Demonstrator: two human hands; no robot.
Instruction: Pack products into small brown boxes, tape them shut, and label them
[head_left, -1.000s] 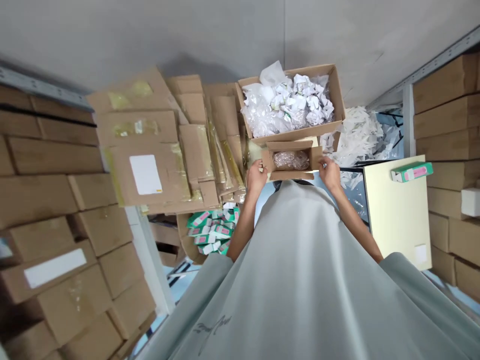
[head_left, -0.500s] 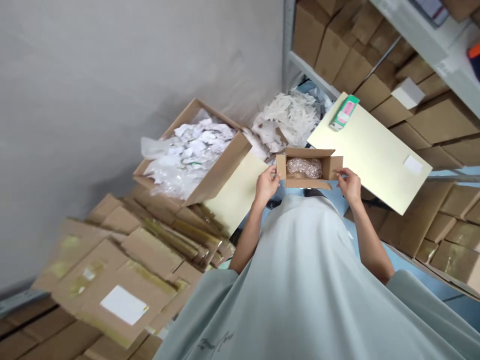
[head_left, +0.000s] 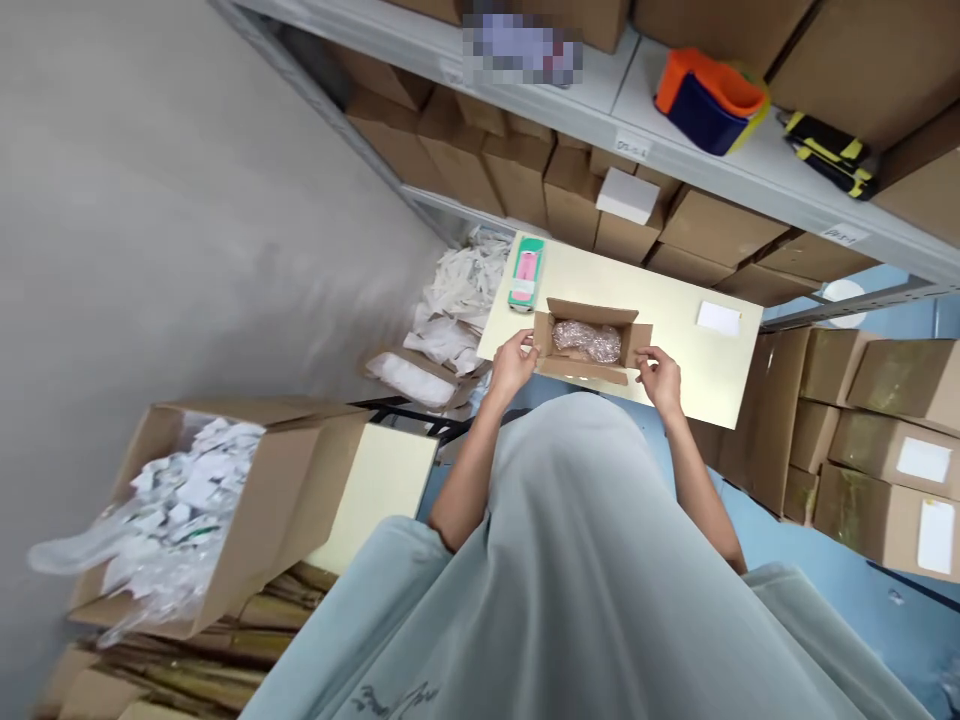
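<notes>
Between my hands is a small cardboard box (head_left: 592,368) with its flaps folded out. Something wrapped in bubble wrap (head_left: 586,340) lies inside it; what the wrap covers is hidden. My left hand (head_left: 514,362) pinches the flap on the left side. At the opposite end, my right hand (head_left: 660,380) grips the right flap between thumb and fingers. The box is over the near edge of a cream-coloured table (head_left: 675,345). On that table are a green and pink box (head_left: 526,273) at the left and a white label sheet (head_left: 718,318) at the right.
A large carton (head_left: 300,490) full of paper scraps and plastic stands at lower left. Shelving (head_left: 525,90) packed with cartons runs behind the table. More stacked cartons (head_left: 885,440) stand at right. White paper scraps (head_left: 465,285) are heaped by the wall.
My view has swung to the right, and the scrap carton has shifted to lower left. The small box is now over the table's near edge, with both hands still on its flaps.
</notes>
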